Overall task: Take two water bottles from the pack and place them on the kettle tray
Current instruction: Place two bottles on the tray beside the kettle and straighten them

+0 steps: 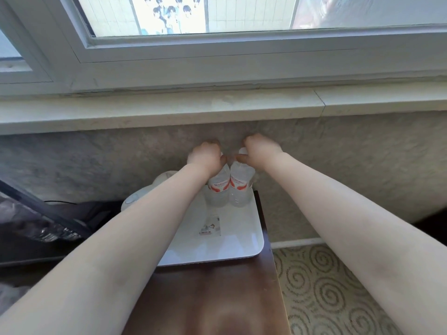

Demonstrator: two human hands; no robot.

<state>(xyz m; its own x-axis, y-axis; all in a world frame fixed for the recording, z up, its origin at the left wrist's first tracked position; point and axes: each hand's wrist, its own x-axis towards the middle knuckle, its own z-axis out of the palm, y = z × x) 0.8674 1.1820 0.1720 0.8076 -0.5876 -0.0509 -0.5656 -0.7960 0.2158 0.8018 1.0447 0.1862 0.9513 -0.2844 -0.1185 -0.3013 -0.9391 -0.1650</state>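
Bottles [229, 187] upright on tray [244, 240], kettle [142, 197] beside, both hands gripping tops

White tray, red-labelled clear bottles, dark brown wood.

The two clear water bottles [219, 187] [239, 187] carry white labels with red-orange markings. The tray [242, 240] is plain white, with a small pale printed card [211, 226] on it. The table [217, 291] is glossy dark reddish brown. The carpet [321, 286] is beige with grey-green spiral swirls. The wall [96, 160] under the pale sill is mottled grey-beige, and the window frame [169, 54] is white.
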